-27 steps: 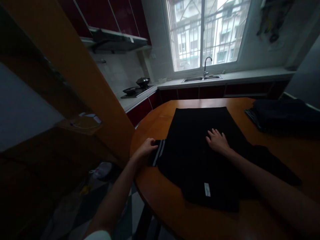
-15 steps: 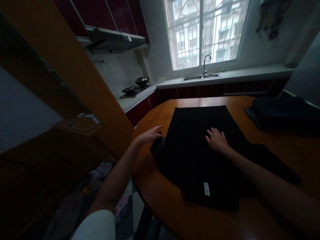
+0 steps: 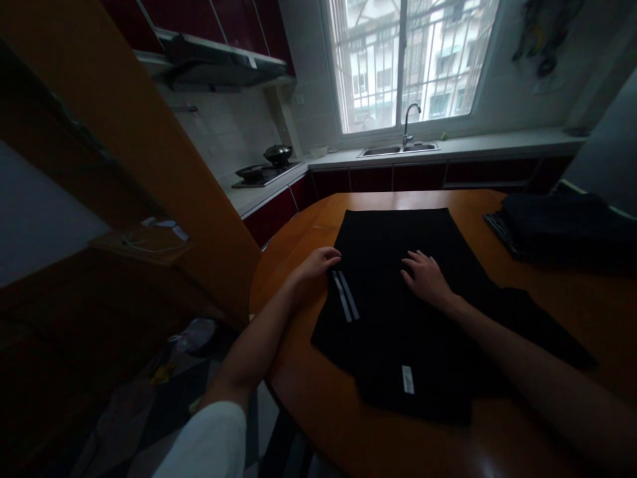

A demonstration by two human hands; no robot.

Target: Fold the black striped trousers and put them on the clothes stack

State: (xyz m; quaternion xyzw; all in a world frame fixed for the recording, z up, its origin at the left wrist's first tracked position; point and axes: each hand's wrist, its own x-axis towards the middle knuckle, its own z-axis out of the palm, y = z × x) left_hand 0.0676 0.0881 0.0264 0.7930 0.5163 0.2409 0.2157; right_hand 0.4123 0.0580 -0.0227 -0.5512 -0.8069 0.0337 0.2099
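Observation:
A black shirt (image 3: 393, 312) lies spread on the wooden table, with a white tag (image 3: 408, 380) at its near end. Two grey stripes cross the sleeve (image 3: 346, 297), which is folded inward over the shirt's left side. At that left edge, just above the stripes, my left hand (image 3: 321, 261) has its fingers bent and closed on the black cloth. My right hand (image 3: 425, 275) rests on the middle of the shirt, open, palm down and fingers spread. The other sleeve (image 3: 542, 325) stretches out to the right, partly behind my right forearm.
A stack of dark folded clothes (image 3: 567, 229) sits on the right of the round-edged wooden table (image 3: 293, 232). Beyond it are a counter with a sink (image 3: 398, 150) and a stove with pans (image 3: 277, 155). A wooden partition (image 3: 199, 172) rises on the left.
My left hand has moved right, bringing the striped sleeve from outside the shirt's left edge over onto the body. My right hand stays on the shirt, almost unmoved.

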